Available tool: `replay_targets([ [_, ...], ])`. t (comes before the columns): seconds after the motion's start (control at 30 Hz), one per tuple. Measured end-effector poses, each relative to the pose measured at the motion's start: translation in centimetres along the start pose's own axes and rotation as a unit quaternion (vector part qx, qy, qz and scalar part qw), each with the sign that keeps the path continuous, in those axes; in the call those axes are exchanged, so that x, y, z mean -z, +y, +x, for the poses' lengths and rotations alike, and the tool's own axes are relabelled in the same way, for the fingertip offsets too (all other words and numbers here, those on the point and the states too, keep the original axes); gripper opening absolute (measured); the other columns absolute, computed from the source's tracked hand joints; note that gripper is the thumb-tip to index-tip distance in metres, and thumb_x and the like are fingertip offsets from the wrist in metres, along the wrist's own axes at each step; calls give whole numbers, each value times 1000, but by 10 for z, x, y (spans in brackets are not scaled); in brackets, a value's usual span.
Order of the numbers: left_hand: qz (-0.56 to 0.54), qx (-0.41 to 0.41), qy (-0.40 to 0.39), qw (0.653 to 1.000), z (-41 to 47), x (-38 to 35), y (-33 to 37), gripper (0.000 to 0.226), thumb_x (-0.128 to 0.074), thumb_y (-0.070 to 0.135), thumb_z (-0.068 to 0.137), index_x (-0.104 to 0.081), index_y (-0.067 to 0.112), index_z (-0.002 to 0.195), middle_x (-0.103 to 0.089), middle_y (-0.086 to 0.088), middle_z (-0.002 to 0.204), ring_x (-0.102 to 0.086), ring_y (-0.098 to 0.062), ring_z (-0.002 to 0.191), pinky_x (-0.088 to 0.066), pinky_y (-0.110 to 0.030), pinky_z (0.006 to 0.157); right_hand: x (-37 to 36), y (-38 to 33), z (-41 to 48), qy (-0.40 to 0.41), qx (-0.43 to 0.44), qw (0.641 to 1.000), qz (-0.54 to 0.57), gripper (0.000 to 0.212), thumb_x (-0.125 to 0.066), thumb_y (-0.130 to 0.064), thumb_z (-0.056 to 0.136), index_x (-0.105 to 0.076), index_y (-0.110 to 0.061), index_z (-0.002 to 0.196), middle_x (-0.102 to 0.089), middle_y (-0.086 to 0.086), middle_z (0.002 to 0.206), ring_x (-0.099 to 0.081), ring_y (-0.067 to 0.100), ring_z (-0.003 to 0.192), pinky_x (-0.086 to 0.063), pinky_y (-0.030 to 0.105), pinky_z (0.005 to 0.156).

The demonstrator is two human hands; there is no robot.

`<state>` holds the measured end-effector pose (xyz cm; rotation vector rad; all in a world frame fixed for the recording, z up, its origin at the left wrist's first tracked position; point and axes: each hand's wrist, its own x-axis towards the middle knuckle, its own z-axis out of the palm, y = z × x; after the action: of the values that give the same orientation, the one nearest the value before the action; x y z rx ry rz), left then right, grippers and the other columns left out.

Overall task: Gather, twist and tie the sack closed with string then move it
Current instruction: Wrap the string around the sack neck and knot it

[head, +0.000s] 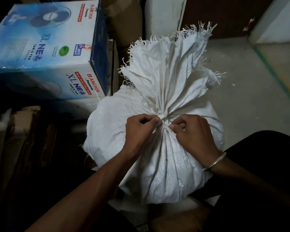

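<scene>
A full white woven sack point(166, 164) stands in front of me with its neck gathered and its frayed mouth point(171, 64) fanning out beyond the tie. A pale string point(162, 117) is wound round the neck. My left hand point(139, 131) pinches one string end on the left of the knot, fingers curled. On the right of the knot my right hand point(194, 133), with a metal bangle on its wrist, pinches the other string end. Both hands rest on top of the sack.
A blue and white table-fan box point(45, 52) stands close at the left, touching the sack's side. Brown cartons point(124, 19) and a white sack point(164, 15) stand behind. Bare grey floor point(251, 91) with a green line lies to the right. Dark boxes fill the lower left.
</scene>
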<state>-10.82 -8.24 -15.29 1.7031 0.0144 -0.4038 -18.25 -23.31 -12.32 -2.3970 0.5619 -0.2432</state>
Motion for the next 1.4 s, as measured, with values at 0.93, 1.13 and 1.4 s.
replay_targets([
  [0.93, 25, -27, -28, 999, -8, 2, -1, 10, -79, 18, 90, -84, 14, 83, -81, -1, 79, -78, -17, 83, -60, -39, 83, -5, 3, 12, -79, 5, 992, 97, 9, -76, -19, 85, -80, -23, 91, -75, -14, 79, -69, -6, 77, -52, 15, 71],
  [1.13, 42, -59, -18, 997, -7, 5, 0, 4, -84, 15, 86, -85, 17, 89, -82, 5, 82, -79, -12, 84, -63, -35, 84, 4, 7, 3, -12, -48, 994, 100, 20, -76, -11, 80, -80, -25, 93, -74, -14, 72, -71, 0, 72, -58, 26, 80],
  [1.4, 22, -25, -23, 999, -1, 4, -3, 9, -81, 11, 82, -84, 19, 80, -81, 0, 80, -74, -11, 77, -58, -33, 76, 4, -3, -7, 38, -32, 989, 137, 20, -78, -14, 76, -62, -24, 82, -69, -8, 61, -64, 7, 57, -57, 38, 67],
])
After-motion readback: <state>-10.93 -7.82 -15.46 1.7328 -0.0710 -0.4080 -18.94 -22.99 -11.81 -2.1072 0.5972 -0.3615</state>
